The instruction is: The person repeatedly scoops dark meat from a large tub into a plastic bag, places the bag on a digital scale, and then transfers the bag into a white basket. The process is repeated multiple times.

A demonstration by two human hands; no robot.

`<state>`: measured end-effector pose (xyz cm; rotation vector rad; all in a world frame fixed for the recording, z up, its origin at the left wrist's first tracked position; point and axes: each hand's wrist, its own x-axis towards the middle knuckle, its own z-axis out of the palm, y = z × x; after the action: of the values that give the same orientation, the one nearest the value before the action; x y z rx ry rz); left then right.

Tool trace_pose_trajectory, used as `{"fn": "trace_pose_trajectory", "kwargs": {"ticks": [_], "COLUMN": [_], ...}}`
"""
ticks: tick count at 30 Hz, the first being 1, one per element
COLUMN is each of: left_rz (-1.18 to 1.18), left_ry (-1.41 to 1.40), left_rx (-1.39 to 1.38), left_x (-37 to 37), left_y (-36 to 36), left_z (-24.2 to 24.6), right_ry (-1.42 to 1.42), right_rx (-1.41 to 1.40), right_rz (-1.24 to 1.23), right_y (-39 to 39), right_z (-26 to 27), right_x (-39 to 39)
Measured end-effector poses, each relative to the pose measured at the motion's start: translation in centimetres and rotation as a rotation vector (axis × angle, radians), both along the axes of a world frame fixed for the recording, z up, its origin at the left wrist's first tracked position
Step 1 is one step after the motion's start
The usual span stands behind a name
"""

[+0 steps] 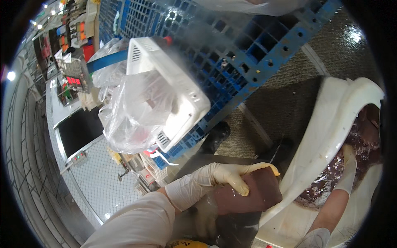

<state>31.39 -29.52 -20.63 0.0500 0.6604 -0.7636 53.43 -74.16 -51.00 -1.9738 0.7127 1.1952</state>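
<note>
My left hand [231, 176], in a cream rubber glove, grips a smooth reddish-brown block [248, 193] that looks like blood curd. Its thumb lies across the upper face, and the fingers reach along the far edge. Beside it stands a large white plastic tub [322, 124] holding dark liquid and more reddish-brown blocks [367, 124]. My right hand [349, 155], also gloved, reaches down into this tub; its fingers are hidden among the blocks and liquid. Below the held block is a blurred, pale, glove-like shape [204, 217], which I cannot make out.
A white plastic crate [186, 114] with a clear plastic bag [136, 111] rests on blue plastic pallets [229, 68]. Wet textured floor [297, 68] shows between pallet and tub. At left, a table [102, 179] carries a dark tray [82, 131] and a red digital display [73, 80].
</note>
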Motion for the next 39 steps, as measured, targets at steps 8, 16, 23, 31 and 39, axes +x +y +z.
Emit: {"fn": "trace_pose_trajectory", "kwargs": {"ticks": [8, 16, 23, 31, 39], "left_rz": [0.182, 0.483, 0.380, -1.603, -1.239], "left_ry": [-0.362, 0.411, 0.865, -0.445, -0.883], "left_rx": [0.216, 0.898, 1.514, 1.881, 1.966], "left_x": [-5.3, -22.0, -22.0, -27.6, -27.0], "left_y": [5.4, 23.1, 33.1, 30.3, 33.6], "left_z": [4.3, 12.9, 2.7, 3.7, 12.2], "right_ry": [-0.068, -0.057, 0.133, 0.901, -0.171], "right_rx": [0.142, 0.368, 0.683, 1.126, 0.797], "right_rz": [-0.249, -0.373, -0.389, -0.060, 1.813], "right_y": [0.6, 11.4, 26.4, 50.8, 72.7], "right_z": [4.8, 20.7, 37.5, 41.0, 37.1], "right_x": [-4.6, -6.4, -12.8, -27.6, -31.5]}}
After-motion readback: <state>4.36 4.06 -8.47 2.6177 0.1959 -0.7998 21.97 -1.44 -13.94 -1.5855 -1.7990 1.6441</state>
